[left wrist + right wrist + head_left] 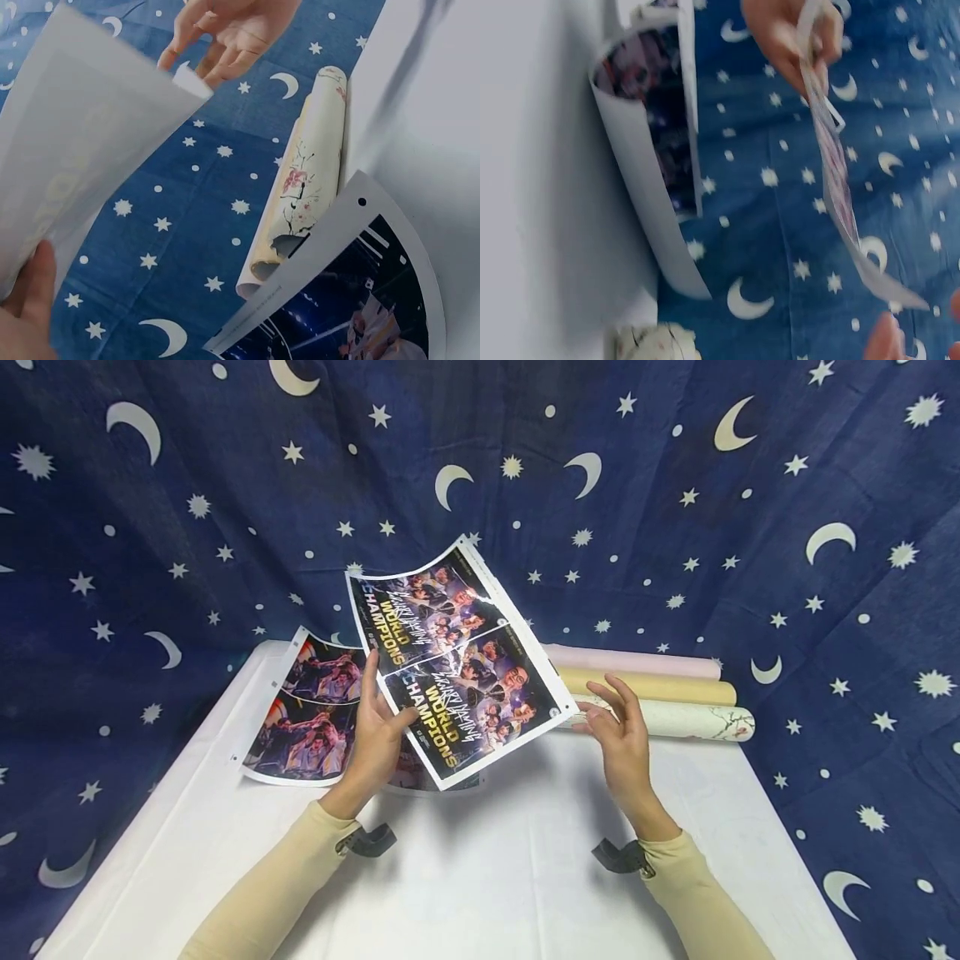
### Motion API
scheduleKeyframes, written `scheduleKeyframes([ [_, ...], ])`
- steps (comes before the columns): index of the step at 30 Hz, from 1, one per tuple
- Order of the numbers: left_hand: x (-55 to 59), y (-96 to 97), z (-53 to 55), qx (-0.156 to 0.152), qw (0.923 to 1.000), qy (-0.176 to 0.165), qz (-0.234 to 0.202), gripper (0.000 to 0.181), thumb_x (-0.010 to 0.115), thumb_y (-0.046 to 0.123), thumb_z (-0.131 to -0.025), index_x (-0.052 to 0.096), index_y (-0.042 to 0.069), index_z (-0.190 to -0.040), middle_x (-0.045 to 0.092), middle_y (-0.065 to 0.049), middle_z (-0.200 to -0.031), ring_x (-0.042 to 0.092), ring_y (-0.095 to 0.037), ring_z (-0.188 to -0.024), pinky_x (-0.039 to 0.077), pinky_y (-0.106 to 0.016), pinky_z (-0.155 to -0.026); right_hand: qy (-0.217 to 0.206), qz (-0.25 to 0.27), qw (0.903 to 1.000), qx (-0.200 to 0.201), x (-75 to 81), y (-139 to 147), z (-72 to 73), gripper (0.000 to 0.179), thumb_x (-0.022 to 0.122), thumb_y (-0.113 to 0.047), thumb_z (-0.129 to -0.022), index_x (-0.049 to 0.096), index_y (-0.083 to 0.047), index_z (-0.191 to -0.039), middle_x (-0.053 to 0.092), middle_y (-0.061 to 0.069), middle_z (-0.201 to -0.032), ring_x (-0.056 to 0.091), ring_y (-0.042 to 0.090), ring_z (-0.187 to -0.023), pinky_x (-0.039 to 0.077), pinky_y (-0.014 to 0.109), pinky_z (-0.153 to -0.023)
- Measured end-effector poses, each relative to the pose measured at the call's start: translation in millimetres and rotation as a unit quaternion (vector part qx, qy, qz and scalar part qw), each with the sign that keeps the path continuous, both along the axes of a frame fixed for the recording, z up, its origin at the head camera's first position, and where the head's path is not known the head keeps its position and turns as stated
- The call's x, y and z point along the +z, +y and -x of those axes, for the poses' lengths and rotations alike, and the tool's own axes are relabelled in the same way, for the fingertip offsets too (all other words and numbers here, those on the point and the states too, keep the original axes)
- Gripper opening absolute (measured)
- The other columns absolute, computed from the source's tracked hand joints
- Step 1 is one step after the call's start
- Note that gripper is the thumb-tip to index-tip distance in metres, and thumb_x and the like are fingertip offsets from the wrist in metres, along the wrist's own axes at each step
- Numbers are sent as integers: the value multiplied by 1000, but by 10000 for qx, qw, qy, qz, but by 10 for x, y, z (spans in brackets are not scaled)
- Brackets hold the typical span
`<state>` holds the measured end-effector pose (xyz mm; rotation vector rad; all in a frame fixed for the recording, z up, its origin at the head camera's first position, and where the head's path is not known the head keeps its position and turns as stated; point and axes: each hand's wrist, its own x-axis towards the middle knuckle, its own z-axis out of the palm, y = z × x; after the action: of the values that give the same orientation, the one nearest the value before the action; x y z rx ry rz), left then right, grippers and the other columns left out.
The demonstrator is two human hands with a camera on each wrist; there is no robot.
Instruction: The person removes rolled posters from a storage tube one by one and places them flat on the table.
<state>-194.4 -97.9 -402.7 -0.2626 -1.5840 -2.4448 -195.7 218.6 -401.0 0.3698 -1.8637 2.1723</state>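
My left hand [372, 735] grips a printed poster sheet [487, 681] by its left edge, thumb on the printed face and fingers behind. Lifted and tilted above the table, the sheet carries two copies of a "World Champions" group picture with white borders. Its plain back [90, 127] faces the left wrist camera. Seen edge-on in the right wrist view, the sheet [834, 161] curves slightly. My right hand [624, 747] is beside the sheet's right corner, fingers loosely bent and the corner close to the fingertips.
Curled photo prints [315, 727] lie on the white table [517, 877] at the left, partly behind my left hand and the sheet. Behind the right hand are a floral roll [690, 720], a yellow roll [675, 687] and a pink roll [645, 660]. A star-patterned blue cloth [525, 435] hangs behind.
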Motion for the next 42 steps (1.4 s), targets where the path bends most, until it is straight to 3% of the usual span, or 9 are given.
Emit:
scheduleKeyframes([
  [4, 32, 40, 8, 815, 9966, 50, 43, 105, 50, -20, -77, 9, 34, -158, -3, 9, -164, 44, -16, -131, 53, -16, -84, 84, -486, 9978, -440, -45, -142, -58, 41, 53, 12, -90, 46, 3, -130, 48, 6, -113, 59, 10, -86, 53, 21, -66],
  [8, 53, 77, 9, 1028, 9946, 82, -107, 105, 53, -19, -79, 9, 35, -157, -4, 8, -165, 51, 0, -106, 51, -15, -77, -93, -1166, 9929, 223, -83, -264, -114, 52, 54, 10, -90, 43, 0, -139, 50, 12, -120, 62, 11, -90, 56, 24, -66],
  [13, 53, 143, -2, 812, 9955, 265, -409, 105, 53, -19, -82, 5, 36, -157, 12, 0, -164, 54, -13, -121, 53, -20, -91, -477, -1115, 9805, 1545, -121, -406, -145, 72, 56, 2, -94, 22, -16, -155, 38, 27, -142, 66, 15, -107, 60, 38, -82],
  [17, 39, 226, -24, 485, 9945, 523, -760, 106, 53, -19, -84, -1, 37, -157, 29, -7, -159, 51, -25, -132, 53, -29, -98, -938, -802, 9728, 1961, -128, -525, -140, 80, 59, -6, -95, 14, -28, -157, 22, 22, -155, 66, 15, -105, 56, 42, -92],
  [21, 15, 296, -44, 232, 9949, 682, -713, 105, 55, -14, -87, -4, 37, -156, 30, -9, -158, 54, -25, -129, 52, -32, -100, -1029, -545, 9784, 1708, -118, -617, -107, 79, 61, -6, -93, 20, -32, -155, 8, 9, -164, 66, 11, -93, 54, 40, -95],
  [27, -19, 330, -94, -131, 9967, 640, -476, 104, 55, -11, -86, -7, 35, -156, 0, -2, -166, 29, -29, -146, 43, -26, -109, -933, 292, 9878, 1214, -63, -667, -75, 84, 57, 8, -88, 23, -27, -156, 9, -1, -163, 45, -1, -57, 44, 13, -59],
  [34, -30, 245, -117, -471, 9966, 440, -507, 88, 45, -4, -94, -5, 32, -157, 21, -19, -160, 55, -9, -119, 50, -22, -98, -550, 1191, 9812, 1413, 6, -591, -51, 91, 45, 24, -84, 15, -20, -158, 13, 2, -162, 66, 3, -88, 55, 15, -80],
  [36, -39, 196, -105, -471, 9963, 418, -579, 80, 41, 1, -98, -3, 32, -157, 28, -21, -155, 59, -10, -115, 53, -26, -94, -514, 1205, 9811, 1425, 11, -531, -43, 91, 43, 25, -83, 15, -18, -158, 11, 3, -163, 64, 2, -85, 54, 13, -74],
  [42, -65, -18, -68, 34, 9961, 225, -850, 55, 31, 18, -105, 8, 29, -155, 30, -16, -151, 59, -22, -115, 55, -35, -92, -317, 1171, 9801, 1572, 33, -287, -27, 91, 43, 27, -82, 15, -14, -158, 11, 7, -163, 61, 9, -114, 54, 17, -88],
])
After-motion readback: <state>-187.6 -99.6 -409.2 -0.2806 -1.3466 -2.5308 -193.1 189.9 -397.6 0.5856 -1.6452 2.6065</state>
